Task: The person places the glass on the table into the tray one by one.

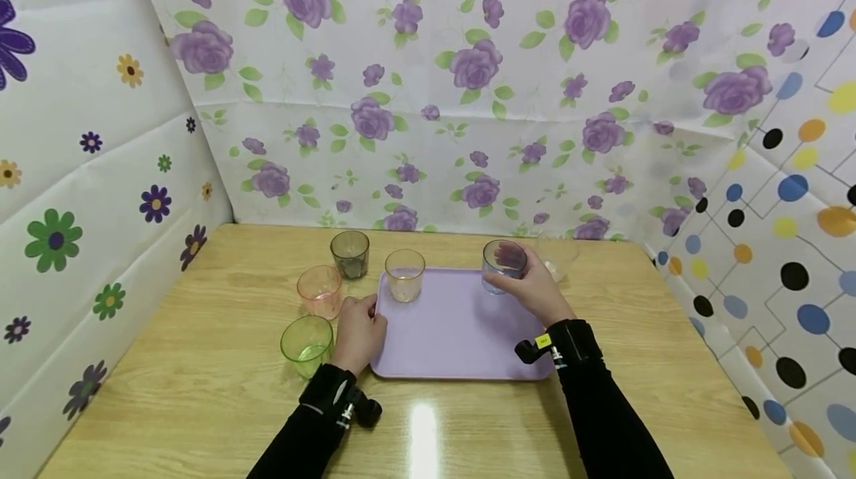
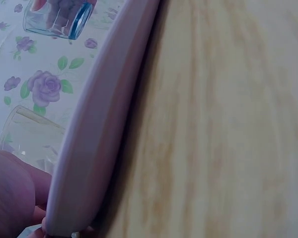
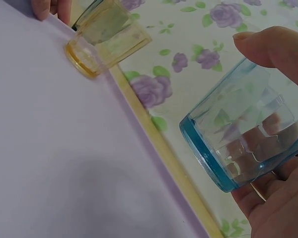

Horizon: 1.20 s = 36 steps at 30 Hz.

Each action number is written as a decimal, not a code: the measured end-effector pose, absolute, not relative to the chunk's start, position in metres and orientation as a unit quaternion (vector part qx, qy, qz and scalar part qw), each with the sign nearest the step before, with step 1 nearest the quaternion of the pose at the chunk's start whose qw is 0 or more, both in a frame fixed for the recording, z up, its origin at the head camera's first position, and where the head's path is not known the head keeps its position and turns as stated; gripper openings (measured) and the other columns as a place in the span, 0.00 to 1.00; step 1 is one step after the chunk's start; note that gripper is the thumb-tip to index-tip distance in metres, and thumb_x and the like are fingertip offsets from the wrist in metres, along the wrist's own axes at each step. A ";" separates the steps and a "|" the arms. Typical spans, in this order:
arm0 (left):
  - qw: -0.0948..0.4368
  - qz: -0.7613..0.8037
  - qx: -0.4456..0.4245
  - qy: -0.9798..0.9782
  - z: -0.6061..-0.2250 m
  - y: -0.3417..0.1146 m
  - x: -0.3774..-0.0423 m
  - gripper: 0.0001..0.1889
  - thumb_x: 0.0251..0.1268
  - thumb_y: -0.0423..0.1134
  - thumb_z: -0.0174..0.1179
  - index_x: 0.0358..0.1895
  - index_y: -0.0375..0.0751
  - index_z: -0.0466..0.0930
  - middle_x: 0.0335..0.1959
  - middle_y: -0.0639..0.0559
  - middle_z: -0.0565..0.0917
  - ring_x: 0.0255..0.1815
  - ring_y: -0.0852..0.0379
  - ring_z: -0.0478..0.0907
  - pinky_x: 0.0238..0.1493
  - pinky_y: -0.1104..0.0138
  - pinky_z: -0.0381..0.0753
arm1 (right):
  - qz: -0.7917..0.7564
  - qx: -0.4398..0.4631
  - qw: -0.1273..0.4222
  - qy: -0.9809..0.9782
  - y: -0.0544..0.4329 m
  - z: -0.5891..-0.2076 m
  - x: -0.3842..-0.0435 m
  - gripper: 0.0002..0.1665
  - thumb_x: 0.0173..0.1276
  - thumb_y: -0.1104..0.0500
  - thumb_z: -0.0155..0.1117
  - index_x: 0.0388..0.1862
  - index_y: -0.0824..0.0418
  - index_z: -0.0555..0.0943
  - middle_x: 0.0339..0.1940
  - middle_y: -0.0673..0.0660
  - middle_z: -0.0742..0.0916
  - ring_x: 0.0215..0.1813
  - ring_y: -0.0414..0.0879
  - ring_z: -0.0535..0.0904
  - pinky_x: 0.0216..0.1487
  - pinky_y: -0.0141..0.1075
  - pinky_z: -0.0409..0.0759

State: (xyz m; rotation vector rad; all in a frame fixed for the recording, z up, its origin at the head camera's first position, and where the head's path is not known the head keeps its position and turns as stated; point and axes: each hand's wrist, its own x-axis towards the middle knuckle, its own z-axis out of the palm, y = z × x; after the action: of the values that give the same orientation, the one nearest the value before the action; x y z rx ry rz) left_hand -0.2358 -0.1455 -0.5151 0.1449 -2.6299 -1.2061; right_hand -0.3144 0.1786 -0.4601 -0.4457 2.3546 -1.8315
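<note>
A lilac tray [image 1: 461,341] lies on the wooden table. My left hand [image 1: 359,332] grips its left edge, with fingertips at the rim in the left wrist view. Above the tray's far right part, my right hand [image 1: 537,289] holds a clear blue glass [image 3: 238,124], thumb on one side and fingers on the other. The glass is off the tray, and its thick blue base shows in the right wrist view. A pale amber glass [image 1: 405,278] stands upright in the tray's far left corner. Nothing visible lies inside the blue glass.
Left of the tray stand a grey glass [image 1: 351,256], a pink-orange glass [image 1: 320,292] and a green glass [image 1: 307,347], the last two close to my left hand. A colourless glass [image 1: 558,256] is partly visible behind my right hand. Patterned cloth [image 1: 435,130] hangs around the table.
</note>
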 end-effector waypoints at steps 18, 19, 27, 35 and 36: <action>0.120 -0.418 0.051 -0.899 -0.512 -0.146 -0.235 0.24 0.69 0.26 0.57 0.66 0.18 0.81 0.38 0.40 0.78 0.43 0.48 0.71 0.42 0.62 0.71 | -0.609 -0.158 0.077 0.773 0.164 -0.460 -0.317 0.47 0.76 0.51 0.76 0.86 0.54 0.63 0.83 0.63 0.73 0.86 0.60 0.66 0.84 0.53 0.68; 0.120 -0.419 0.051 -0.899 -0.512 -0.146 -0.234 0.24 0.69 0.26 0.57 0.66 0.18 0.81 0.38 0.40 0.78 0.43 0.48 0.71 0.42 0.62 0.71 | -0.610 -0.158 0.078 0.772 0.164 -0.461 -0.317 0.47 0.76 0.51 0.76 0.86 0.54 0.63 0.83 0.63 0.72 0.86 0.61 0.66 0.85 0.53 0.68; 0.127 -0.416 0.048 -0.899 -0.511 -0.145 -0.234 0.24 0.68 0.25 0.58 0.65 0.18 0.82 0.38 0.40 0.79 0.43 0.47 0.71 0.42 0.62 0.72 | -0.611 -0.156 0.082 0.771 0.159 -0.463 -0.319 0.46 0.77 0.54 0.75 0.87 0.57 0.62 0.82 0.63 0.73 0.86 0.62 0.66 0.85 0.55 0.66; 0.120 -0.420 0.050 -0.898 -0.511 -0.146 -0.233 0.24 0.69 0.26 0.57 0.66 0.18 0.81 0.39 0.39 0.78 0.43 0.48 0.71 0.43 0.62 0.71 | -0.609 -0.154 0.083 0.774 0.156 -0.466 -0.320 0.46 0.77 0.56 0.75 0.86 0.57 0.62 0.82 0.63 0.73 0.85 0.63 0.68 0.85 0.55 0.67; 0.118 -0.421 0.050 -0.898 -0.511 -0.146 -0.233 0.24 0.69 0.26 0.57 0.66 0.18 0.81 0.39 0.40 0.78 0.43 0.48 0.71 0.42 0.62 0.71 | -0.609 -0.154 0.084 0.774 0.155 -0.466 -0.320 0.46 0.77 0.56 0.75 0.86 0.57 0.62 0.82 0.63 0.73 0.85 0.63 0.68 0.85 0.55 0.67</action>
State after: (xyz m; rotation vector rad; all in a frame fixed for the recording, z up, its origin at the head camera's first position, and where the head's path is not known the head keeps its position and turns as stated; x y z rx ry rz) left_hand -0.2328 -0.1459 -0.5105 0.1476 -2.6272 -1.2309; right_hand -0.3204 0.1555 -0.4660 -0.4587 2.3096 -1.8170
